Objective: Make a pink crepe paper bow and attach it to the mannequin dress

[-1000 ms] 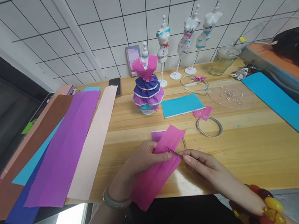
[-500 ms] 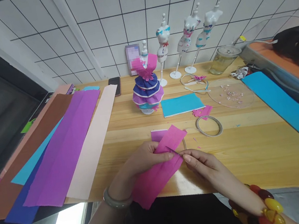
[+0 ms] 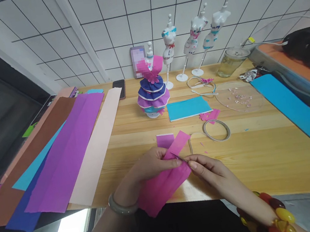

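Gripped the pink paper [image 3: 160, 189] in the fingers of the left hand [image 3: 149, 165], with the thumb laid on top. Held the small scissors [image 3: 182, 159] in the pinched fingers of the right hand [image 3: 211, 170], too small in view to tell open blades from shut. Kept the paper directly beneath the left fingers, at the near edge of the tabletop [image 3: 269, 156], its long axis slanting from near left to far right. Set the scissors across that slant from the right, tip toward the left thumb, handles nearer the right hand. Looked bright pink, thin and softly creased, darker toward the near end and narrower at the far end, just beside a purple piece [image 3: 165, 140].
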The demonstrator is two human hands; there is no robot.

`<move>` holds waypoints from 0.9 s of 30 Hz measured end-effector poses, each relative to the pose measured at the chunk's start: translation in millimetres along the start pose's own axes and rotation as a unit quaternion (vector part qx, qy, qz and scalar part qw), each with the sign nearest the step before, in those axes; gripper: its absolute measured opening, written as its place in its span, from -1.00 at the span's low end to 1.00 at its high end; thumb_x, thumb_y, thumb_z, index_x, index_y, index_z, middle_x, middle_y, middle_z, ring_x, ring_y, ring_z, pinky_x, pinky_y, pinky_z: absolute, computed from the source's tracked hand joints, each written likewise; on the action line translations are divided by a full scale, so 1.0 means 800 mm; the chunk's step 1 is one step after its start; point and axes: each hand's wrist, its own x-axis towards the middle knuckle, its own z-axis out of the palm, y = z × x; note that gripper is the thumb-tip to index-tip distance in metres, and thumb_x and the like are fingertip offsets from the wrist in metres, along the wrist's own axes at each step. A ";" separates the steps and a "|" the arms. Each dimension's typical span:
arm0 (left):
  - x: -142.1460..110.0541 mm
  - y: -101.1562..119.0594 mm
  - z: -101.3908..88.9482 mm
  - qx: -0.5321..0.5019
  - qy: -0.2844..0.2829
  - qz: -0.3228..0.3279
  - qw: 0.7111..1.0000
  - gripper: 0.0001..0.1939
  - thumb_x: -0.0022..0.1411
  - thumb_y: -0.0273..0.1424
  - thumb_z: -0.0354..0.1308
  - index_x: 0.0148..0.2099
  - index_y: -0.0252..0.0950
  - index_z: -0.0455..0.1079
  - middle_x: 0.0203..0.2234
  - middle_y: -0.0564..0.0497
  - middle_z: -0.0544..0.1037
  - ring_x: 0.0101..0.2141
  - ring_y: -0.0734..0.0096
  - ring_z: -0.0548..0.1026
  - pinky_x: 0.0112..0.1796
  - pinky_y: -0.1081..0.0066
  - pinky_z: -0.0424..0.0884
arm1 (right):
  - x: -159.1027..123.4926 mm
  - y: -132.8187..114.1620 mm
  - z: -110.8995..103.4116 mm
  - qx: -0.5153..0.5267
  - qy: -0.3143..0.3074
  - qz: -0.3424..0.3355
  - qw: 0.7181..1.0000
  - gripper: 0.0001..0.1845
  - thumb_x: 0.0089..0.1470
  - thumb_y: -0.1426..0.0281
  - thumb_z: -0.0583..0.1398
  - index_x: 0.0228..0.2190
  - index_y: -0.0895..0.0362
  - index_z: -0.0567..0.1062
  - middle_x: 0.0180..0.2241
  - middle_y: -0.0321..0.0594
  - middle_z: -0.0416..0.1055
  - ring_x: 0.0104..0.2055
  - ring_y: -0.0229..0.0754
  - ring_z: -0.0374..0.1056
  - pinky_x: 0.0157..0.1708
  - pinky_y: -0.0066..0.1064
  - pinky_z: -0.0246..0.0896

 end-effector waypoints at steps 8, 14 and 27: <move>0.001 0.000 -0.007 -0.015 -0.051 0.020 0.998 -0.72 0.10 -0.28 0.12 -0.18 -0.29 0.47 -0.35 0.01 0.52 -0.34 0.42 0.40 -0.24 0.39 0.25 | -0.002 -0.001 0.000 -0.038 0.003 0.014 0.999 -0.66 0.10 0.14 0.05 -0.24 0.09 0.45 -0.25 -0.20 0.44 -0.15 -0.13 0.30 -0.15 -0.38 0.18; -0.001 0.002 -0.006 -0.018 -0.074 0.015 0.997 -0.76 0.11 -0.32 0.11 -0.20 -0.30 0.47 -0.32 0.03 0.52 -0.28 0.40 0.39 -0.20 0.40 0.25 | -0.003 -0.003 0.000 -0.041 -0.001 0.006 0.999 -0.65 0.11 0.16 0.04 -0.18 0.09 0.44 -0.28 -0.20 0.43 -0.21 -0.17 0.30 -0.18 -0.37 0.18; 0.003 0.001 -0.004 0.042 -0.048 0.001 0.998 -0.74 0.09 -0.26 0.11 -0.26 -0.31 0.48 -0.37 0.02 0.52 -0.32 0.36 0.42 -0.25 0.39 0.27 | -0.002 0.001 0.003 -0.028 0.013 -0.010 0.999 -0.66 0.11 0.17 0.05 -0.23 0.10 0.47 -0.33 -0.23 0.43 -0.26 -0.19 0.31 -0.21 -0.41 0.20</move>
